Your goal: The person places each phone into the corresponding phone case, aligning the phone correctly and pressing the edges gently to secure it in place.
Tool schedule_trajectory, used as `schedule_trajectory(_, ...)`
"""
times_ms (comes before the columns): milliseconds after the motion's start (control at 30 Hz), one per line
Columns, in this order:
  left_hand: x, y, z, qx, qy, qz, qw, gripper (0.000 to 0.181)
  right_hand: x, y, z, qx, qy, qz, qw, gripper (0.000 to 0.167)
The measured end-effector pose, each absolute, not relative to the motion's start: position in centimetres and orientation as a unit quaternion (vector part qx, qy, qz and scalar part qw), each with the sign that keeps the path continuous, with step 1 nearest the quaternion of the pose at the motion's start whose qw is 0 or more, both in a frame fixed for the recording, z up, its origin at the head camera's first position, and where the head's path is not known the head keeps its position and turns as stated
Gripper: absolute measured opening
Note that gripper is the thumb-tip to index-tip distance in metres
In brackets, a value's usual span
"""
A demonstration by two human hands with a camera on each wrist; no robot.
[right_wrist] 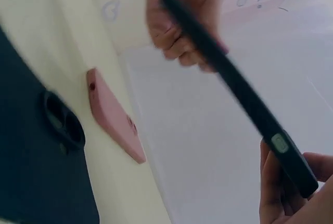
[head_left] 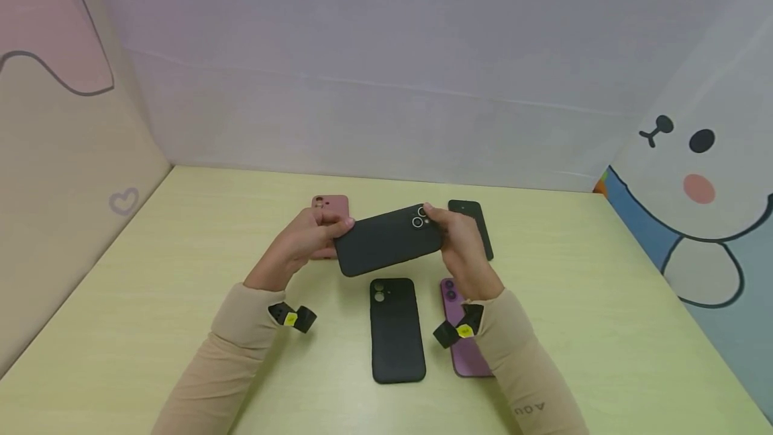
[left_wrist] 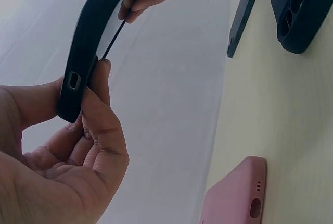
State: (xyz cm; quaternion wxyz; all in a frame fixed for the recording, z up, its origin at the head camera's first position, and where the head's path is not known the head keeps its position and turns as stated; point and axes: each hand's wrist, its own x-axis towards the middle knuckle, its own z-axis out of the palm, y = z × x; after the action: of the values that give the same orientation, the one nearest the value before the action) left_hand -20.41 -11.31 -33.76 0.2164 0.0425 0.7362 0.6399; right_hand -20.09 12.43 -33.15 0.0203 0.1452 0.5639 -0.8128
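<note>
Head view: a person's left hand (head_left: pixel 302 244) and right hand (head_left: pixel 464 240) hold a black phone (head_left: pixel 386 242) up over the bench (head_left: pixel 121 327), back face to the camera. Left grip is clamped on one short end, thumb on the back face. Right grip is clamped on the other end, thumb tip at the two silver-ringed lenses. Phone is tilted, lens end higher in view. Below it on the bench, a black case (head_left: pixel 397 334) lies flat, camera corner away from the person. To its right, a purple phone (head_left: pixel 471 358), partly under the right wrist in view. Farther back, a pink phone (head_left: pixel 338 205), partly hidden by the left hand, and a slim dark phone (head_left: pixel 477 220) just beyond the right hand. Beige sleeves (head_left: pixel 229 348), pale back wall (head_left: pixel 362 72), cartoon face (head_left: pixel 700 166) on the right side.

Left wrist view: left thumb and fingers pinch the black phone near the port opening in its end; right fingers are on the far end. Pink phone at lower right, black case and slim dark phone toward the top.

Right wrist view: black phone seen edge-on, pale oval part in its edge. Right hand pinches the near end; left hand, blurred, is at the far end. Black case and pink phone lie on the bench at left.
</note>
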Motion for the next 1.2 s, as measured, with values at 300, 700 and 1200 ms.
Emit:
schedule_trajectory(300, -20.82, -11.62, -34.35, 0.112, 0.754, 0.606, 0.227, 0.032, -19.88, 12.58, -33.14, 0.12, 0.54, -0.831, 0.058, 0.025)
schedule_trajectory(700, -20.48, -11.5, -34.16, 0.13, 0.774, 0.581, 0.215, 0.029, -19.75, 12.13, -33.05, 0.094, 0.554, -0.824, 0.07, 0.012)
schedule_trajectory(1200, -20.61, -11.31, -34.24, 0.099, 0.75, 0.616, 0.217, 0.034, -19.56, 12.08, -32.96, 0.103, 0.581, -0.805, 0.061, 0.019)
